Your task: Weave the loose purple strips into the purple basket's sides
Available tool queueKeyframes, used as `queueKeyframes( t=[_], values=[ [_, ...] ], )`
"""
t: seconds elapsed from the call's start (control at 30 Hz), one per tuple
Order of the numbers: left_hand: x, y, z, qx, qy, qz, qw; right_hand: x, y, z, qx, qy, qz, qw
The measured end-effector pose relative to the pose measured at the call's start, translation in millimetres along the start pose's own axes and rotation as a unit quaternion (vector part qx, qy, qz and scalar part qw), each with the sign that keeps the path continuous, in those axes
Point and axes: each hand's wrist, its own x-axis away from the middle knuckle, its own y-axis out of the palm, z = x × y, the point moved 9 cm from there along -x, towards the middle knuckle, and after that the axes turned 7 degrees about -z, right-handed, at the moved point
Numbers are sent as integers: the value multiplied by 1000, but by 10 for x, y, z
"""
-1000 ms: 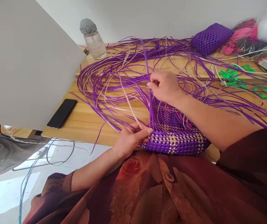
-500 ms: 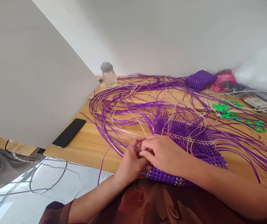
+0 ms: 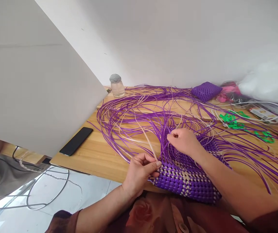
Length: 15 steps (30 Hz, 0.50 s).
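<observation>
A purple and beige woven basket [image 3: 190, 181] lies at the table's front edge against my body, long loose strips fanning from its far side. My left hand [image 3: 141, 173] pinches the basket's left corner, thumb on top, where a beige strip [image 3: 147, 139] rises from the weave. Above the basket my right hand [image 3: 184, 140] is closed on a purple strip [image 3: 164, 148], which runs taut down toward the left hand's corner. The right fingertips are partly hidden by the curled fist.
A black phone [image 3: 76, 141] lies at left on the wooden table. A capped bottle [image 3: 117, 85] stands behind the tangled purple strips [image 3: 110, 116]. Farther right are a purple woven piece [image 3: 206, 91], green strips [image 3: 232, 120] and a white plastic bag [image 3: 265, 84]. A panel [image 3: 32, 81] rises at left.
My right hand has moved up and away from the left hand, drawing out a purple strip. My left hand now holds the basket corner, and more of the weave shows.
</observation>
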Motion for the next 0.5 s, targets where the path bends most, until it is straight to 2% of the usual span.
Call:
queueKeyframes(
  t=[0.1, 0.17, 0.23, 0.27, 0.3, 0.37, 0.4, 0.43, 0.5],
  values=[
    [-7, 32, 20, -14, 8, -17, 1000, -1, -79, 58, 25, 1, 27, 999],
    [-15, 70, 53, -29, 19, -35, 999, 62, -114, -20, 31, -22, 47, 998],
    [-25, 87, 63, -38, 20, -42, 998, 180, -149, -280, 24, -122, 79, 989],
    [-29, 86, 58, -40, 15, -41, 998, 273, -159, -472, 24, -207, 93, 974],
    [-33, 82, 48, -41, 9, -39, 998, 396, -164, -671, 29, -303, 105, 947],
    [-31, 77, 40, -36, 2, -38, 999, 657, -171, -952, 54, -461, 126, 877],
    [-26, 80, 45, -33, 3, -40, 999, 740, -188, -1011, 69, -502, 137, 851],
    [-18, 86, 57, -30, 7, -44, 999, 784, -228, -1029, 82, -519, 152, 837],
    [2, 103, 91, -26, 20, -54, 998, 802, -352, -997, 113, -509, 191, 832]
  ],
)
